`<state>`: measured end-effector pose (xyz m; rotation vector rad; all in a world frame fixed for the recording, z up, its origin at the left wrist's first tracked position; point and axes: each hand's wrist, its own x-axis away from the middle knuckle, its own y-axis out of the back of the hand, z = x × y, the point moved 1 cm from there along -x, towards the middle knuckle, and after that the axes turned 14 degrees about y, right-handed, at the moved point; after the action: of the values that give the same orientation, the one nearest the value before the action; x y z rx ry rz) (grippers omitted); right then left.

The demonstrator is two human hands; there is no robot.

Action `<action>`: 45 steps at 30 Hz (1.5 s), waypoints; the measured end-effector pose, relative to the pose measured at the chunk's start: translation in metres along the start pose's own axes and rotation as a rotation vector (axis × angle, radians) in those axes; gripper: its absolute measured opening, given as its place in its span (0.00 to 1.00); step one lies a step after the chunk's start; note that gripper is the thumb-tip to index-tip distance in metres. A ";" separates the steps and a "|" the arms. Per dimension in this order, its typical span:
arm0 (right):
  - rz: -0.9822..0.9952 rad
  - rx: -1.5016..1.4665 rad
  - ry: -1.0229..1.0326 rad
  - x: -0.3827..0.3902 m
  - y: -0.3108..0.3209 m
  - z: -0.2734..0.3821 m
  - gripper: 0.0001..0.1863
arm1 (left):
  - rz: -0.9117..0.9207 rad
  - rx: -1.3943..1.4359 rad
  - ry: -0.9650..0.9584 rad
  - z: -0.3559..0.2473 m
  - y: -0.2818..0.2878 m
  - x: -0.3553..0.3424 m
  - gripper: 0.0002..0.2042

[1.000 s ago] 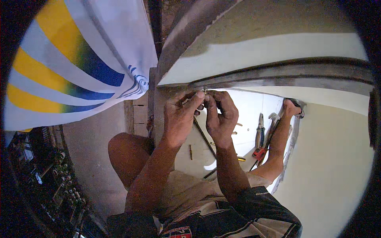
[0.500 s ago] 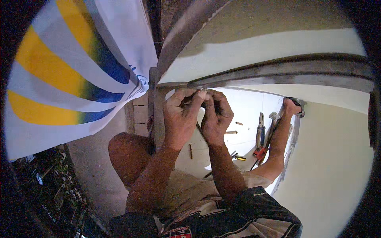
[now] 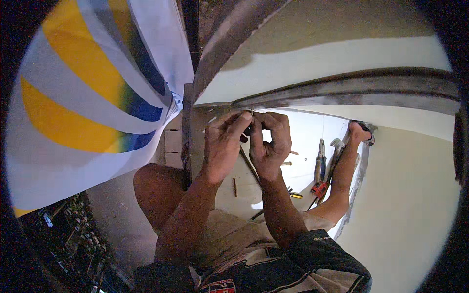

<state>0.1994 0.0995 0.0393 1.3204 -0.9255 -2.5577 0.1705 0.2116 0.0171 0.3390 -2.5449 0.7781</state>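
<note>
My left hand and my right hand are held close together in front of me, just below the near end of a grey frame bar. The thumb and fingers of each are closed in a pinch. A small, dark, metallic-looking bit sits at the fingertips, mostly hidden and too small to name. Beneath the hands a thin dark rod lies slanting on the floor, partly behind my right wrist. A brownish screw or bolt lies left of that rod.
Right of my hands lie pliers, a hammer, a red tape measure and a yellow-handled tool, beside my leg. A striped white, yellow and blue sheet hangs at left. A pale wall stands at right.
The striped sheet has shifted and its folds have changed. My right hand has turned slightly and its fingers are more curled. Both hands stay at the same spot by the bar.
</note>
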 end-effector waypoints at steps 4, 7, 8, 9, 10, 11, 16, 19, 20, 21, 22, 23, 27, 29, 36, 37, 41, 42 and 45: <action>-0.006 -0.008 -0.017 0.004 0.000 -0.002 0.08 | -0.025 -0.066 -0.018 -0.007 -0.002 0.003 0.14; -0.029 -0.047 -0.077 0.007 -0.001 -0.002 0.08 | -0.023 -0.003 0.041 -0.004 -0.002 0.003 0.14; -0.031 -0.058 -0.099 0.007 -0.001 -0.002 0.07 | -0.021 -0.003 0.041 -0.005 -0.004 0.003 0.14; -0.033 -0.069 -0.121 0.008 -0.001 -0.002 0.07 | -0.021 0.016 0.040 -0.005 -0.005 0.004 0.13; -0.033 -0.069 -0.120 0.009 -0.002 -0.002 0.07 | -0.024 0.033 0.038 -0.006 -0.005 0.004 0.13; -0.036 -0.075 -0.145 0.009 -0.003 -0.001 0.06 | -0.024 0.033 0.038 -0.006 -0.005 0.004 0.13; -0.032 -0.052 -0.152 0.008 -0.003 0.001 0.05 | -0.022 -0.002 -0.009 -0.009 -0.005 0.004 0.10; -0.020 -0.077 -0.191 0.006 -0.001 0.002 0.04 | -0.034 0.063 -0.007 -0.003 -0.006 0.002 0.11; -0.015 -0.088 -0.206 0.005 0.000 0.002 0.04 | -0.030 0.065 -0.005 -0.004 -0.007 0.002 0.11; -0.010 -0.100 -0.221 0.005 0.001 0.001 0.04 | -0.020 0.075 0.004 -0.005 -0.008 0.002 0.10; -0.010 -0.103 -0.222 0.007 0.000 0.001 0.04 | -0.016 0.081 0.011 -0.007 -0.008 0.004 0.10; -0.026 -0.164 -0.317 0.011 -0.002 -0.001 0.03 | -0.018 0.079 0.011 -0.009 -0.008 0.004 0.10; -0.084 -0.362 -0.554 0.015 -0.005 -0.001 0.03 | -0.037 0.073 0.088 -0.012 -0.006 0.006 0.09; -0.088 -0.387 -0.599 0.011 -0.006 0.004 0.03 | -0.028 0.060 0.122 -0.012 -0.002 0.005 0.09; -0.039 -0.246 -0.515 0.010 -0.004 0.004 0.03 | 0.008 0.069 0.045 -0.007 -0.003 0.003 0.10; -0.039 -0.249 -0.515 0.010 -0.004 0.004 0.03 | 0.000 0.061 0.042 -0.008 -0.003 0.004 0.10; -0.007 -0.206 -0.414 0.010 -0.004 0.001 0.05 | -0.019 0.045 0.005 -0.003 -0.002 0.002 0.10; 0.013 -0.172 -0.374 0.010 -0.003 0.000 0.08 | -0.008 0.080 -0.010 -0.002 -0.003 0.002 0.10; -0.016 -0.239 -0.492 0.006 -0.001 0.004 0.09 | -0.010 0.086 -0.017 -0.007 -0.004 0.003 0.09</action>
<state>0.1928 0.0996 0.0364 0.6491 -0.6347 -2.9501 0.1717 0.2118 0.0260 0.3875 -2.5281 0.8864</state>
